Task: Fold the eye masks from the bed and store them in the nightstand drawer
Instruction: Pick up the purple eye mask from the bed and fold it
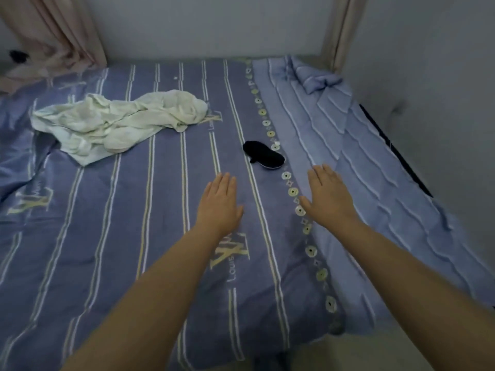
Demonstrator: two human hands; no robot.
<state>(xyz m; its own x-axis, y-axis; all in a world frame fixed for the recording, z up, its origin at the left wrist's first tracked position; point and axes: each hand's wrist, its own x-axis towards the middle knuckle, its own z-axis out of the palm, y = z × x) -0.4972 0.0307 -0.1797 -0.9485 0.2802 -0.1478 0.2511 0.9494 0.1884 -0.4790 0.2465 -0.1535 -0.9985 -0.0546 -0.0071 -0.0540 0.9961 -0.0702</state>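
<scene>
A pale cloth (117, 121) lies crumpled at the left of the bed (93, 223). The left hand (219, 204) reaches out flat, fingers spread, empty. Just ahead, between the hands, lies one black mask (263, 155), seemingly unfolded. The right hand (328, 195) is likewise flat and empty. Folding and storing both remain; no nightstand shows.

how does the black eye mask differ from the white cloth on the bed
The black eye mask is small, dark and compact; the white cloth is pale, much larger and crumpled into loose folds. The eye mask lies just beyond the hands, between the left hand and right hand; the cloth lies farther off to the left. Both rest untouched on the striped bed cover.
</scene>
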